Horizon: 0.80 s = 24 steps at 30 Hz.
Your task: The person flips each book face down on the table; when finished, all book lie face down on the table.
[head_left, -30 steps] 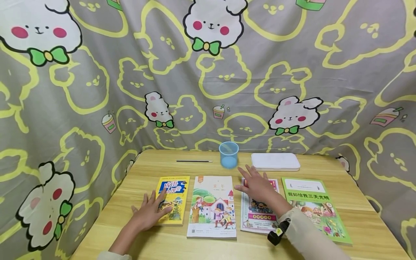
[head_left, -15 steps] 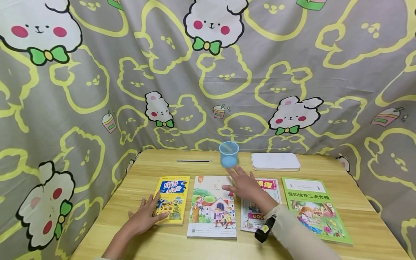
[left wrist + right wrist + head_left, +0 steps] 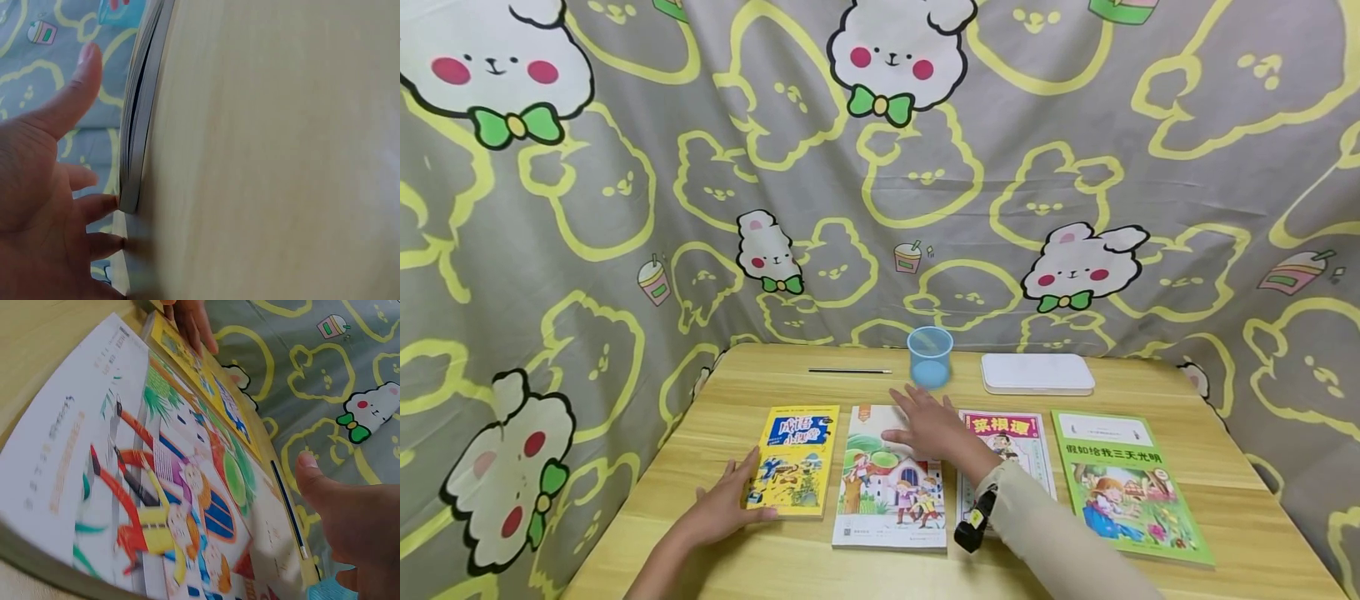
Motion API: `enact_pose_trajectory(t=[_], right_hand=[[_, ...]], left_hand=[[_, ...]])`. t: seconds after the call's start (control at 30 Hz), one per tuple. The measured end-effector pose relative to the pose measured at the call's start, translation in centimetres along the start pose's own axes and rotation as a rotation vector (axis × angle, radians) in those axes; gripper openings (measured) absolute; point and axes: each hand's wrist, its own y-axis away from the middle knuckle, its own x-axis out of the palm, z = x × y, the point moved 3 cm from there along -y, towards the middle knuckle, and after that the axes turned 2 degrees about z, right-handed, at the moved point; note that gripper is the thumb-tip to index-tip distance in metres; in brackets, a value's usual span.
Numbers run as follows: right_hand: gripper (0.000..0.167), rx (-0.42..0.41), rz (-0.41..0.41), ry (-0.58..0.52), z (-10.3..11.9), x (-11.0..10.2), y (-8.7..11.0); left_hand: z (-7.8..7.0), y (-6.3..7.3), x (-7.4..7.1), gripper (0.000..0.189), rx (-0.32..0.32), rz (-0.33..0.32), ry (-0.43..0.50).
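Observation:
Four fingers of my left hand (image 3: 726, 504) lie along the left side of a yellow book (image 3: 805, 462). The left wrist view catches that hand (image 3: 37, 187) with spread fingers, fingertips at a book's page edge (image 3: 139, 119). My right hand (image 3: 928, 429) spreads its fingers over the top right of a white illustrated book (image 3: 887, 508). Whether it touches the cover cannot be told. In the right wrist view, the right thumb (image 3: 319, 484) points away from the white book (image 3: 181, 487). A pink-bordered book (image 3: 1007, 425) lies partly under the right forearm.
A green book (image 3: 1131, 492) lies at the right of the row. Behind the books are a thin dark pen-like stick (image 3: 850, 371), a blue translucent cup (image 3: 929, 358) and a white flat case (image 3: 1037, 373). A patterned curtain (image 3: 880, 192) hangs at the table's back edge.
My right hand has moved left, from above the pink-bordered book to above the white book. My left hand has slid slightly left and down, off the yellow book's cover towards its side.

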Motion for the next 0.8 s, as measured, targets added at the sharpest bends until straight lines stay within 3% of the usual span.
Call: enact_pose_trajectory(t=[0.8], right_hand=[[0.081, -0.151, 0.076, -0.014, 4.6, 3.4, -4.6]], left_hand=[[1.7, 0.3, 0.2, 0.123, 0.002, 0.030, 0.119]])
